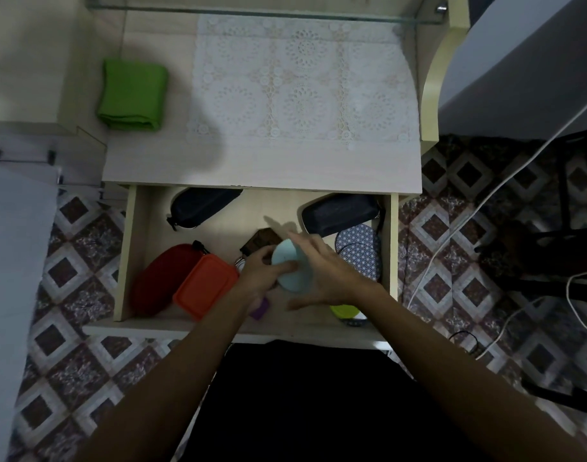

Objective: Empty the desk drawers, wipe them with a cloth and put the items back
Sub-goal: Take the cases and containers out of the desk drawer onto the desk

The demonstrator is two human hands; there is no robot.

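**Both hands on a pale cup over the open drawer**

A pale blue round plastic cup (pixel 290 266) sits between both hands above the open light-wood drawer (pixel 392 248). The left hand (pixel 263 273) curls around it; the right hand (pixel 332 271) lies spread against its side. A folded green cloth (pixel 132 95) rests on the desk top (pixel 152 161).

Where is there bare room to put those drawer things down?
The desk top is free in front of the green cloth, and the lace mat carries nothing. In the drawer, only the floor between the two dark cases is bare; its front half is crowded.
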